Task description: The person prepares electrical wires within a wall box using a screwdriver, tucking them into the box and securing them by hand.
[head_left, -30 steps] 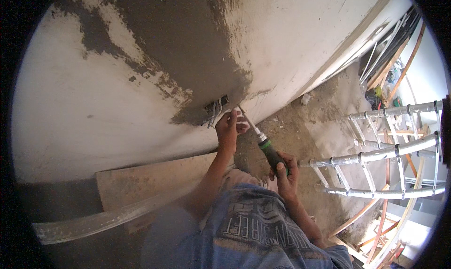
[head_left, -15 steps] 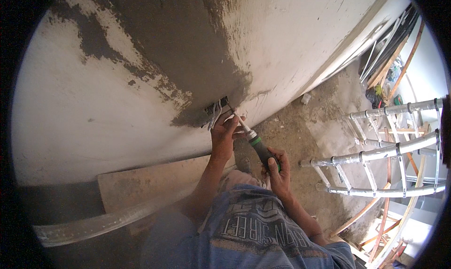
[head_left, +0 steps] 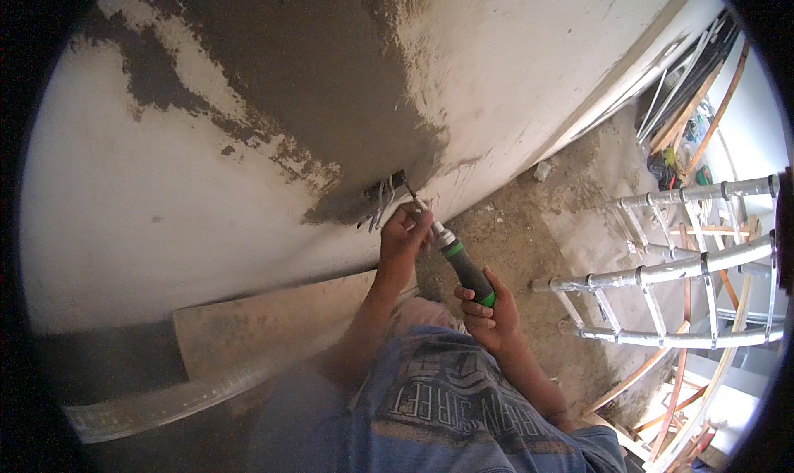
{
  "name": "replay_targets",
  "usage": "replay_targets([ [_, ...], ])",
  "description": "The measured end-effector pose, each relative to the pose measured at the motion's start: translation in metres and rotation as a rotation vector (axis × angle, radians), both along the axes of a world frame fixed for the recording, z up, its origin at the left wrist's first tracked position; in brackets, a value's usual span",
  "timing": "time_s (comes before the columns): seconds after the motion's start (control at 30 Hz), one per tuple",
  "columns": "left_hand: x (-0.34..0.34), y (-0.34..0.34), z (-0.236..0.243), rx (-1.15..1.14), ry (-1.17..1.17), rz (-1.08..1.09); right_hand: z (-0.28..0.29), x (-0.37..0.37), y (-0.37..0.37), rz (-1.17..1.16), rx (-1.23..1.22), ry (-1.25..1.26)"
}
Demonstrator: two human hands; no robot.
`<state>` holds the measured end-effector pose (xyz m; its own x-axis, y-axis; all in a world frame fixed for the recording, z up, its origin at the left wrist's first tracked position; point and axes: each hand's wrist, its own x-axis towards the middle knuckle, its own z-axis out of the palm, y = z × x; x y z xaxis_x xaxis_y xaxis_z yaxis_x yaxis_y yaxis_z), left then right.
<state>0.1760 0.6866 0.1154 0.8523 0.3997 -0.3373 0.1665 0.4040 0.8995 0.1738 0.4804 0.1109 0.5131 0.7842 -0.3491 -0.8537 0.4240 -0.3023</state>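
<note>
My right hand (head_left: 486, 308) grips the black-and-green handle of a screwdriver (head_left: 460, 263). Its metal shaft points up and left into a small wall opening (head_left: 385, 197) low on the plastered wall (head_left: 248, 159), where several thin white wires (head_left: 374, 210) hang out. My left hand (head_left: 405, 231) is pinched on the shaft near the tip, right at the opening. Grey fresh plaster surrounds the opening; the rest of the wall is white.
A metal ladder (head_left: 662, 274) lies on the dusty floor (head_left: 529, 250) to my right. A flat board (head_left: 265, 324) and a long straightedge (head_left: 190, 394) rest against the wall base at lower left. Pipes and wooden sticks (head_left: 686, 101) pile up at the far right.
Both hands and the screwdriver have moved up and left toward the opening; the tip now sits at the wires.
</note>
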Motion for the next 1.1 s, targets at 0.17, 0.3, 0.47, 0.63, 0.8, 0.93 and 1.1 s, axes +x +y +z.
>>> replay_targets([
  [0.17, -0.017, -0.011, 0.005, 0.09, 0.027, -0.432, 0.032, -0.007, 0.007, -0.061, -0.893, -1.095],
  [0.3, -0.016, -0.014, 0.001, 0.034, -0.071, -0.419, 0.03, -0.016, 0.011, -0.265, -0.95, -1.3],
  [0.47, -0.018, -0.017, 0.012, -0.397, -0.242, -0.296, 0.04, -0.021, 0.0, -0.19, -0.741, -0.507],
  [0.63, -0.012, -0.011, 0.015, 0.116, 0.093, -0.712, 0.033, -0.023, 0.009, -0.3, -1.091, -1.51],
  [0.8, -0.019, -0.014, -0.003, -0.205, -0.189, -0.486, 0.04, -0.027, 0.006, -0.32, -0.71, -0.522],
  [0.93, -0.017, -0.015, -0.001, -0.481, -0.377, -0.405, 0.06, -0.026, 0.007, -0.033, -0.977, -0.694],
  [1.1, -0.017, -0.005, -0.004, -0.341, -0.22, -0.065, 0.03, -0.029, 0.012, -0.113, -1.086, -1.301],
])
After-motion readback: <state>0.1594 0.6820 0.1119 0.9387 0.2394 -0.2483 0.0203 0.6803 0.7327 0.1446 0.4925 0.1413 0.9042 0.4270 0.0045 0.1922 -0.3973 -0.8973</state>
